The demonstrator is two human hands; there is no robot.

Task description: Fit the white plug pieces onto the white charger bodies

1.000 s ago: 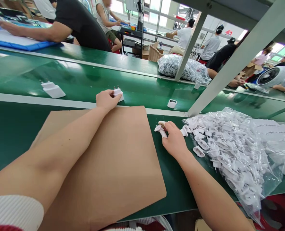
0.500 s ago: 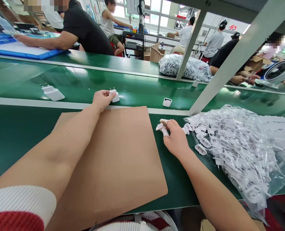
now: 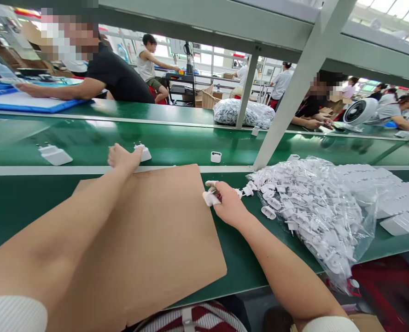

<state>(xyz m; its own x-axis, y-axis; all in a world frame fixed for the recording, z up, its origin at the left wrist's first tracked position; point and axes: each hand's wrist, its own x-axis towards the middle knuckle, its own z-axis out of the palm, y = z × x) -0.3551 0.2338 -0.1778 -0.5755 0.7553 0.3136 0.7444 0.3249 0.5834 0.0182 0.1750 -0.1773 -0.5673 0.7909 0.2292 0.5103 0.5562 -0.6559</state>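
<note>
My left hand [image 3: 123, 157] is over the far green strip, its fingers spread and holding nothing. Right beside its thumb stands a white plug adapter [image 3: 144, 153] with pins pointing up. My right hand [image 3: 228, 202], with white coverings on some fingertips, pinches a small white plug piece [image 3: 211, 198] just past the right edge of the brown cardboard sheet [image 3: 163, 230]. Another white adapter with two pins [image 3: 55, 155] lies farther left on the strip. A white open-ended housing [image 3: 216, 157] rests on the strip beyond my right hand.
A clear plastic bag full of white plug pieces [image 3: 308, 198] spills open to the right, with rows of white housings [image 3: 398, 198] beyond it. A slanted metal post [image 3: 287, 101] rises behind the bag. People sit across the bench, near another filled bag [image 3: 260, 114].
My left hand has let go of the adapter and shifted left of it. My right hand has turned the white piece and brought it near the cardboard's edge. The view has swung right and up.
</note>
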